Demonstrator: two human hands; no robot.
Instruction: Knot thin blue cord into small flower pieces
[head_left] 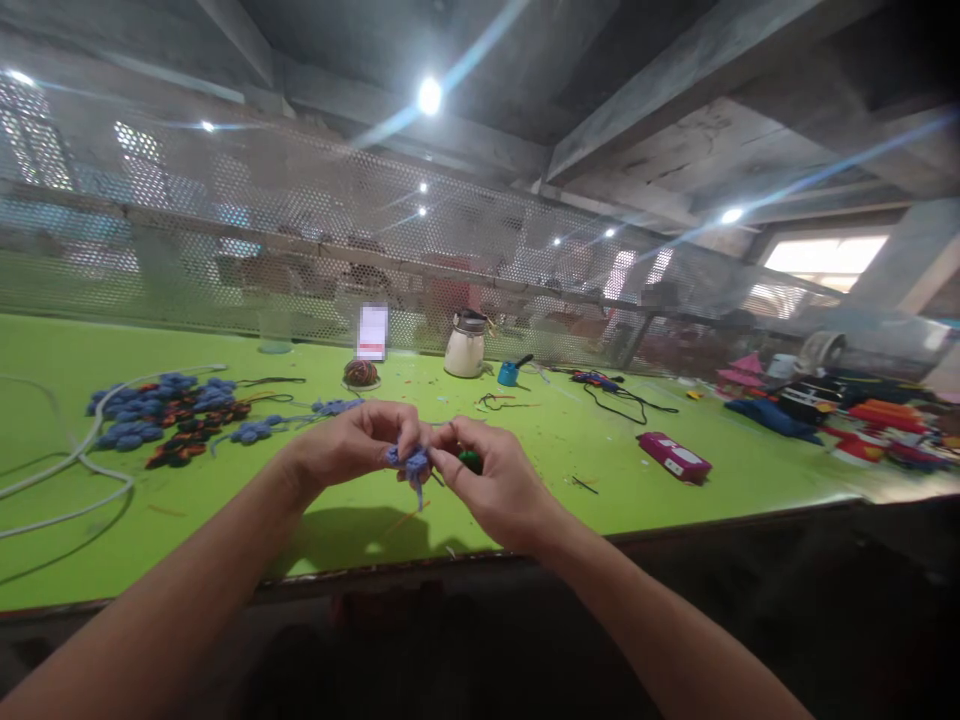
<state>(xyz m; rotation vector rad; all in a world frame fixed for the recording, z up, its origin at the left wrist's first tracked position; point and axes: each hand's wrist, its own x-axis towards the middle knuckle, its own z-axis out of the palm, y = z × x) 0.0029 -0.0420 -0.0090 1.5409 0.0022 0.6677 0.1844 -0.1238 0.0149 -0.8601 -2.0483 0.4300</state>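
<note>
Above the front part of the green table, my left hand (365, 440) pinches a small blue-purple crocheted piece (415, 463) between thumb and fingers. A short end of yarn hangs below it. My right hand (495, 475) is close against the piece, closed around a crochet hook with a green handle (471, 460); its tip is hidden by the fingers and the yarn. To the left lie several blue crocheted flowers (131, 432) and dark orange-flecked ones (187, 440). Blue yarn trails from one flower (255, 430) toward my left hand.
A multicoloured yarn ball (361, 373), a white jug (465, 345) and a blue pot (508, 374) stand at the back. A purple case (673, 457) lies right. White cables (90, 450) cross the left side. Crocheted items (862, 425) pile at far right. Mesh (322, 240) rises behind.
</note>
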